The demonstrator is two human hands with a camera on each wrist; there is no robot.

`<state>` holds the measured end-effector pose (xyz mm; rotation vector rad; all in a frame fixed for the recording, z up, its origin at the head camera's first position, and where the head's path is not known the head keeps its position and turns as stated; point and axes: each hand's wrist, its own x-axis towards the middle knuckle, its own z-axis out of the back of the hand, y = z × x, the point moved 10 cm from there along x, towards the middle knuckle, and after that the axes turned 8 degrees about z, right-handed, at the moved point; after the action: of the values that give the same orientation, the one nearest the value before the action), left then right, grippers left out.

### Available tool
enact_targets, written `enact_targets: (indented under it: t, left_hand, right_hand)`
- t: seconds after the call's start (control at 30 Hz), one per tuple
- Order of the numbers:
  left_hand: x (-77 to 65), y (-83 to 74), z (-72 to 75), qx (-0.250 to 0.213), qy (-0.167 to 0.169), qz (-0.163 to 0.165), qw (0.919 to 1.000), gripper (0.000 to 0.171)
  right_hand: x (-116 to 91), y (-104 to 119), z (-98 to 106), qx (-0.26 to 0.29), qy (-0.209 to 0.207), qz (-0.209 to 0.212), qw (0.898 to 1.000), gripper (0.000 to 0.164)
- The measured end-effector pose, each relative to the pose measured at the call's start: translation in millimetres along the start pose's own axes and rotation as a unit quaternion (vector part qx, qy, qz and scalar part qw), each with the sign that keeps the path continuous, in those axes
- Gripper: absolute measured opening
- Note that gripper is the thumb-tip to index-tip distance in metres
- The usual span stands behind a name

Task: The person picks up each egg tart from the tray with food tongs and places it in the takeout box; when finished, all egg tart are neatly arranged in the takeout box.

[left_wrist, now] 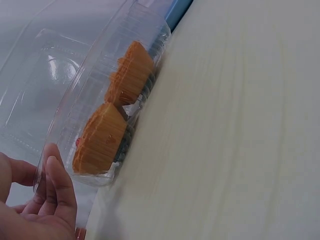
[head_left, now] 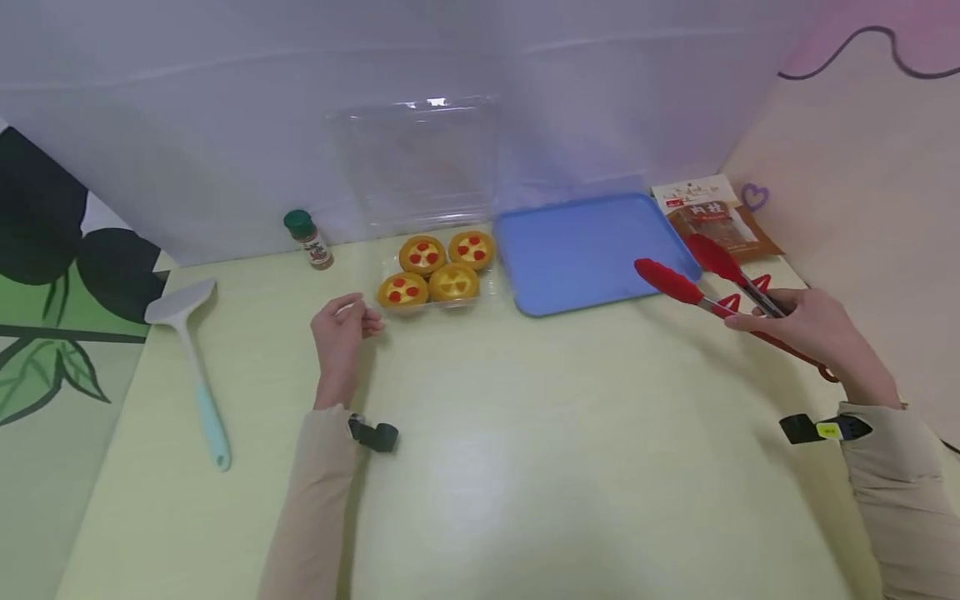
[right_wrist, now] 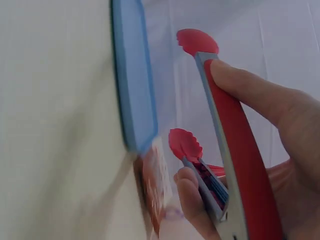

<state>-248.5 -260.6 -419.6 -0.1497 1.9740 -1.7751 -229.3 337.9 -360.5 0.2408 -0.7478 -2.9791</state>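
Several small egg tarts, some with red pieces on top, sit in a clear plastic clamshell box whose lid stands raised behind them. At the box's front left corner my left hand pinches its rim between thumb and fingers, plainest in the left wrist view. My right hand grips red-tipped tongs, held above the table at the right. The tongs' arms are spread, with nothing between the tips. A blue tray lies right of the box, left of the tongs.
A spice jar with a green cap stands left of the box. A white spatula with a light blue handle lies on the table's left. Behind the tongs is a brown food packet, with a purple heart-shaped item beside it.
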Motion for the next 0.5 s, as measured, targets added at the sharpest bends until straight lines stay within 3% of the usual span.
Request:
enact_targets:
  t: [0.27,0.5]
  left_hand:
    - [-2.1,-4.2,7.6,-0.006,-0.008,-0.004,0.9999,0.028]
    - [-1.8,-3.8,9.1,-0.004,-0.009,0.005,0.9999,0.03]
  right_hand:
    - [-22.5,-52.7,4.8,-0.015,0.0,-0.072,0.997,0.065]
    - [-24.3,-72.0,-0.2,-0.032,0.017,-0.097,0.995,0.066]
